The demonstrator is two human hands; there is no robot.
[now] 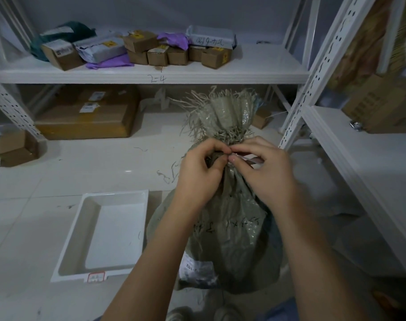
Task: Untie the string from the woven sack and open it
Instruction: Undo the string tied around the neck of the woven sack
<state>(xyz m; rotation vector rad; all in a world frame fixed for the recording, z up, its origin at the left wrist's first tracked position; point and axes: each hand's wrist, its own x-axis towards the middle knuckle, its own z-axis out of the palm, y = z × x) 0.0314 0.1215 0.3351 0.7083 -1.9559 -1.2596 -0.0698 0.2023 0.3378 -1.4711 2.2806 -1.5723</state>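
Fingers [217, 150] of left hand [197, 174] and right hand [264, 172] pinch string [248, 158] at neck of woven sack [232, 218], upright on floor, tray's 3 o'clock. Fabric soft, frayed, likely slippery; grip below knot.

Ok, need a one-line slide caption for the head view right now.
Both hands, left hand and right hand, pinch the string at the tied neck of the woven sack standing on the floor.

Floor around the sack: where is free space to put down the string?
Bare floor between the white tray and the big carton. The tray is empty too. Crowded: top shelf with parcels; frayed threads litter the floor left of the sack.
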